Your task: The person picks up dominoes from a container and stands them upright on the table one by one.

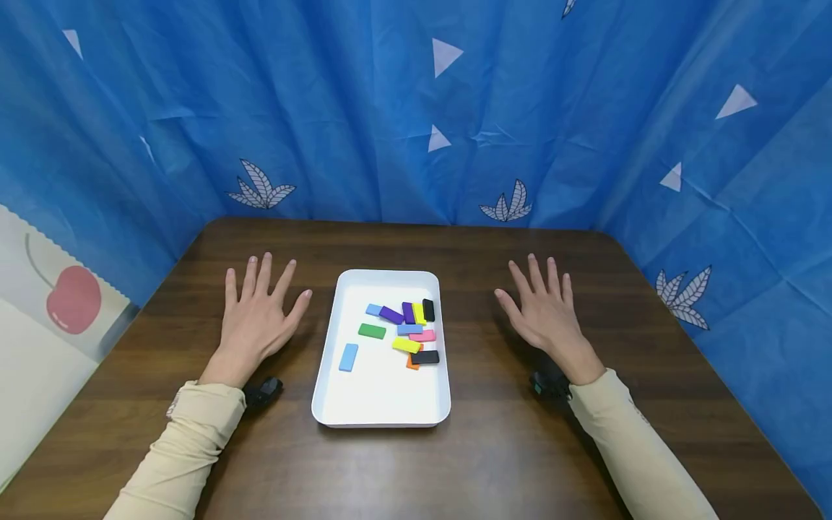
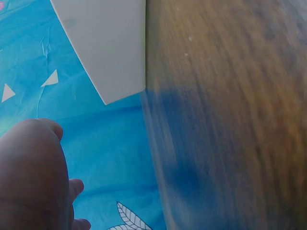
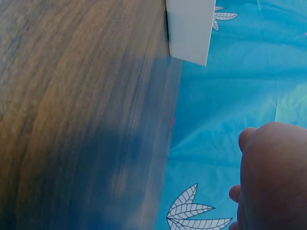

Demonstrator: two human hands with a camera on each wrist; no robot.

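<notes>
Between the two hands lies a white tray [image 1: 373, 401] with small rectangular blocks in it. A green block [image 1: 371, 331] and a light blue block [image 1: 348, 357] lie apart toward its left side. On the right, several blocks cluster, among them a purple block [image 1: 392, 315], a pink block [image 1: 424, 336], a yellow block [image 1: 406, 345] and a black block [image 1: 425, 357] that partly covers an orange block [image 1: 412, 364]. My left hand [image 1: 256, 318], palm down with fingers spread, is left of the tray, holding nothing. Likewise spread and holding nothing, my right hand [image 1: 546, 310] is farther off to its right.
A brown wooden table [image 1: 481, 462] carries the tray. Blue curtains [image 1: 403, 108] with leaf and triangle prints hang behind it and along the right side. At far left is a pale cloth [image 1: 39, 354] with a cherry print. Dark wrist devices [image 1: 263, 392] sit at both wrists.
</notes>
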